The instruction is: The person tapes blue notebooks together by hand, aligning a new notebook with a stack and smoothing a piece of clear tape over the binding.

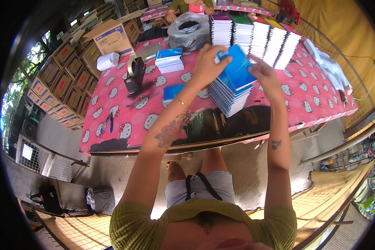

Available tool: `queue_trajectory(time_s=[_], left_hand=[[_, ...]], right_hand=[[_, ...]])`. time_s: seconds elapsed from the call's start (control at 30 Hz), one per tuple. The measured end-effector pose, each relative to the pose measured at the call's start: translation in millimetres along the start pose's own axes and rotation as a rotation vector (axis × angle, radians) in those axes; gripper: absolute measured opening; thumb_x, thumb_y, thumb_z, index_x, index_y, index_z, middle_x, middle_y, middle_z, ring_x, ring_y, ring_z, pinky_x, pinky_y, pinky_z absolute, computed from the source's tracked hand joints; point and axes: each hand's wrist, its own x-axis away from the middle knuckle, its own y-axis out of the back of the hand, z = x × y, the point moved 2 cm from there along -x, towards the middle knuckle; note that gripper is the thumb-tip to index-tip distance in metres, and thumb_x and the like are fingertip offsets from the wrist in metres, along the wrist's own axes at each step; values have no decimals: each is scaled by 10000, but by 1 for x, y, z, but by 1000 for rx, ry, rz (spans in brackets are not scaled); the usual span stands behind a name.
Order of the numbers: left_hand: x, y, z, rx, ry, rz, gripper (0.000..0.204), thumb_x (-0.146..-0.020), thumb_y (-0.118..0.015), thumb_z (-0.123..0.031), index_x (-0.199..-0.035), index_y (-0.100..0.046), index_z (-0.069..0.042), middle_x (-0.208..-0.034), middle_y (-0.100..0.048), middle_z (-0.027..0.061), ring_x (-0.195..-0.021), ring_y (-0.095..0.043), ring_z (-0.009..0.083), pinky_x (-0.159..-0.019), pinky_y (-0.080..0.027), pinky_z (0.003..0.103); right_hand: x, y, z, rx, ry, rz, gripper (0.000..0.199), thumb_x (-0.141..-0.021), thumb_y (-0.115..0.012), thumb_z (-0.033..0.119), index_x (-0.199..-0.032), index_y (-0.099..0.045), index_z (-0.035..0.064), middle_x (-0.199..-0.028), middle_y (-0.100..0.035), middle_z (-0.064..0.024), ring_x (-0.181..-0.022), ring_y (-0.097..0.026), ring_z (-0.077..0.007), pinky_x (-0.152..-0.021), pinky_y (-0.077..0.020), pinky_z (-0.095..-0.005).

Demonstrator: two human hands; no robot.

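- My left hand (210, 64): fingers curled narrow, thumb and forefinger holding the blue notebook (238, 71) near its upper-left side.
- My right hand (266, 79): at that notebook's right edge, fingers part-bent; motion blur there, so I cannot tell whether they grip it or only touch.
- Blue notebook sits tilted atop a stack of spiral notebooks (229, 100), near the table's front edge.
- Under my left forearm: a blue pad (172, 93), partly covered from sight.
- Beyond it, a short pile of blue-covered pads (169, 62); left of that, a black tape dispenser (135, 75).
- Behind my right hand: upright stacks with purple, green, red and yellow covers (275, 41), side by side.
- Clear plastic bag (188, 32) left of those, something dark inside.
- Pink cat-print cover (154, 104) on the table, dark and worn along the front.
- Left, far: open carton (112, 39).
- Across the table: a co-worker's hand (171, 17), near a red booklet (196, 8).
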Motion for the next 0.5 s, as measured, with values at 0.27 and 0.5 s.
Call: queue_trajectory(time_s=[0.27,0.5], left_hand=[[52,1,72,39,64,-404,292,-908,-676,-323,-1099,-703,-105,-1071,-645,166,-980,-610,335,-850,-479,412],[175,76,164,-607,-101,197,258,-855,-655,-101,-1106,-686,-47,-1034,-693,149,-940,-663,339,-829,-544,423]], right_hand=[[14,11,-48,671,479,-328,365,-886,-677,151,-1223,-653,12,-1242,-614,-223,-1149,-596,-371,-986,-465,-391],[102,-68,-1,373,636,-230,200,-874,-625,6,-1067,-678,-10,-1058,-690,-162,-998,-654,-311,-892,-500,-383]])
